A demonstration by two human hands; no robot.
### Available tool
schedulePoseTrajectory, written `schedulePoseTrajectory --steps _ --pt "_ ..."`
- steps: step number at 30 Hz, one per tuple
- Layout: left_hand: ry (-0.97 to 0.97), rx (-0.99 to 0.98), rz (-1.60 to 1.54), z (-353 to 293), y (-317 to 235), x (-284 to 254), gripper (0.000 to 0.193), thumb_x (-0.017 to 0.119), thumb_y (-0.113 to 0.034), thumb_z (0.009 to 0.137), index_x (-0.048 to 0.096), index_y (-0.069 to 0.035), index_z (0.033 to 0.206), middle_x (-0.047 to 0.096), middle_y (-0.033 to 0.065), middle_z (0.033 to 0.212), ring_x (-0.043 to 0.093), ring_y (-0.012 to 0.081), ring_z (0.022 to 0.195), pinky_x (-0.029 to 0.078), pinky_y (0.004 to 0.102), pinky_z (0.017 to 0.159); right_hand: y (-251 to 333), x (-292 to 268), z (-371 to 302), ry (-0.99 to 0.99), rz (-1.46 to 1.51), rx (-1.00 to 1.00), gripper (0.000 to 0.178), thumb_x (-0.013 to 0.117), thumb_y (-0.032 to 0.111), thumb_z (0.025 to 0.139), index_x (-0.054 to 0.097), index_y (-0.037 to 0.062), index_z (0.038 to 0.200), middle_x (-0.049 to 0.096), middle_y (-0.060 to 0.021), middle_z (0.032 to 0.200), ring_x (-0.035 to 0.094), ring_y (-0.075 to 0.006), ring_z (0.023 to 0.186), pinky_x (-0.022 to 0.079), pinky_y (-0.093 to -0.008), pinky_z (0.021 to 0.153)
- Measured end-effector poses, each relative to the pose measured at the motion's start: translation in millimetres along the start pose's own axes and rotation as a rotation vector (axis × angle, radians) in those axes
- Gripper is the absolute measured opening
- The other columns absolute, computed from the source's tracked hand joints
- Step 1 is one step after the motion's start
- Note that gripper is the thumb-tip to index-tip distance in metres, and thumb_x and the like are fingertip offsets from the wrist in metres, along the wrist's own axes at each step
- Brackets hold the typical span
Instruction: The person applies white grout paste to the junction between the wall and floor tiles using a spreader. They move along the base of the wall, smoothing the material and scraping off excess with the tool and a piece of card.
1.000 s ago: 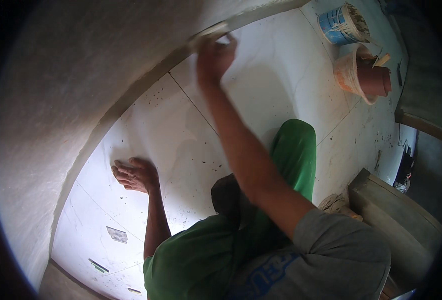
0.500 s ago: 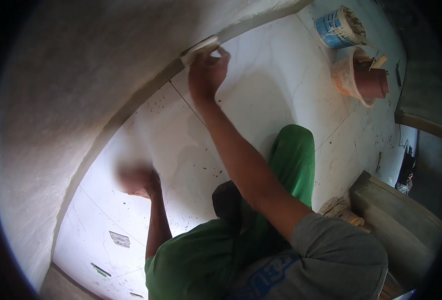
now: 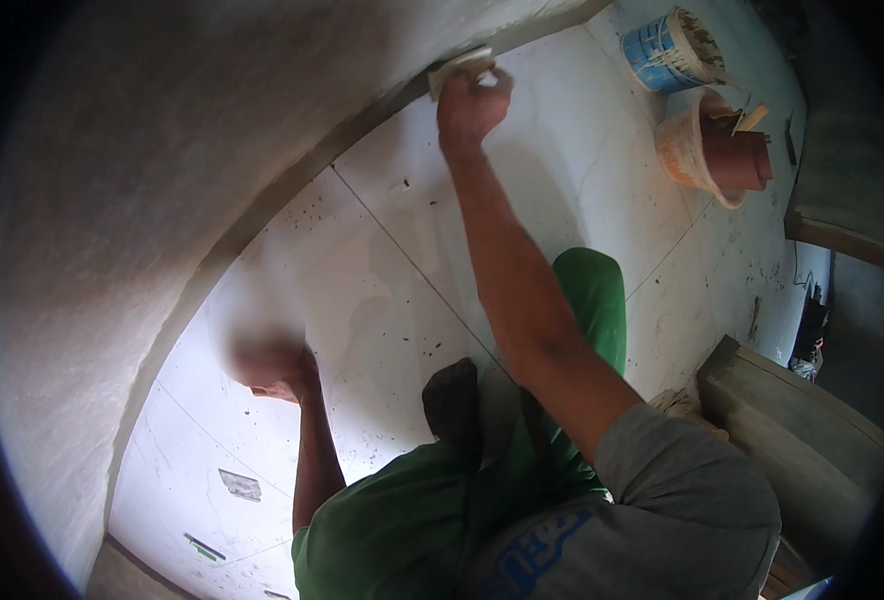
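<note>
At the foot of the plastered wall (image 3: 142,130), my right hand (image 3: 472,115) grips a thin, pale rectangular pad (image 3: 459,68). The pad touches the dark band where wall and floor meet; its exact kind I cannot make out. My right arm reaches far forward over the white tiled floor (image 3: 522,200). Beside my left knee, my left hand (image 3: 277,365) is near the wall, above the tiles. A round smear blurs its fingers, so whether it holds anything cannot be seen.
A blue bucket (image 3: 652,58) with crusted rim stands at the far right. Beside it, an orange-stained bucket (image 3: 684,150) holds a reddish-brown roll (image 3: 740,165) and a wooden stick. A grey ledge (image 3: 792,400) juts in at right. A green-and-black strip (image 3: 204,547) and scattered crumbs lie on the tiles.
My right hand has slid the pale pad along the wall's foot, farther forward and to the right. My left hand has stayed in nearly the same place.
</note>
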State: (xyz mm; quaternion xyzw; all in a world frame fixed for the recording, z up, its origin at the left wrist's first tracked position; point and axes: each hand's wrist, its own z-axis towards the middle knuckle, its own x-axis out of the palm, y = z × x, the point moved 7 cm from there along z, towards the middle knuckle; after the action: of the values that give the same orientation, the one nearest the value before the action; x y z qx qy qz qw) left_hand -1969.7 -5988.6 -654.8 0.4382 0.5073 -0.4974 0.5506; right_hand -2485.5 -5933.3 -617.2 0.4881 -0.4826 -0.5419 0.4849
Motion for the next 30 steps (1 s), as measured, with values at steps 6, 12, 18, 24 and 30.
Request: schedulePoseTrajectory --steps 6,12,18,24,30 --pt "0.007 0.007 -0.028 3.0 -8.5 0.8 0.063 0.046 -0.044 0.105 0.04 -0.009 0.158 0.037 0.0172 0.163 0.036 0.0343 0.151 0.034 0.0558 0.115 2.3 -4.3 23.4 -0.056 -0.016 -0.352 0.052 0.079 0.028 0.09 0.056 -0.0084 0.118 0.073 -0.0188 0.086 0.071 -0.0229 0.08 0.057 -0.038 0.071" --pt "-0.016 -0.037 0.015 12.3 7.7 -4.7 0.063 0.047 -0.044 0.105 0.039 -0.009 0.158 0.037 0.0176 0.164 0.033 0.0339 0.152 0.032 0.0555 0.117 17.2 12.1 -6.7 -0.069 -0.126 -0.225 0.048 0.076 0.032 0.09 0.059 -0.0042 0.115 0.072 -0.0182 0.076 0.071 -0.0363 0.07 0.057 -0.0449 0.071" --pt "0.021 -0.027 -0.016 4.5 -0.9 1.5 0.063 0.047 -0.043 0.105 0.038 -0.008 0.158 0.037 0.0192 0.163 0.034 0.0359 0.151 0.032 0.0554 0.117 12.1 -17.6 40.2 -0.121 -0.17 -0.178 0.049 0.076 0.037 0.092 0.062 -0.0051 0.113 0.074 -0.0166 0.086 0.07 -0.0288 0.083 0.056 -0.0422 0.078" --pt "-0.025 0.014 -0.013 5.9 -7.0 -3.5 0.064 0.046 -0.042 0.105 0.039 -0.006 0.158 0.037 0.0196 0.163 0.035 0.0362 0.151 0.034 0.0576 0.115 1.2 3.9 17.4 0.059 -0.045 -0.167 0.053 0.075 0.033 0.093 0.053 -0.0047 0.122 0.073 -0.0132 0.086 0.068 -0.0236 0.073 0.055 -0.0422 0.07" --pt "-0.01 0.002 0.008 5.5 -3.4 -4.0 0.063 0.045 -0.043 0.105 0.04 -0.007 0.157 0.036 0.0187 0.164 0.035 0.0352 0.151 0.033 0.0566 0.116 5.5 38.3 -108.4 0.038 -0.206 -0.201 0.054 0.07 0.025 0.096 0.052 -0.0051 0.138 0.072 -0.0136 0.09 0.071 -0.0268 0.079 0.056 -0.0396 0.074"
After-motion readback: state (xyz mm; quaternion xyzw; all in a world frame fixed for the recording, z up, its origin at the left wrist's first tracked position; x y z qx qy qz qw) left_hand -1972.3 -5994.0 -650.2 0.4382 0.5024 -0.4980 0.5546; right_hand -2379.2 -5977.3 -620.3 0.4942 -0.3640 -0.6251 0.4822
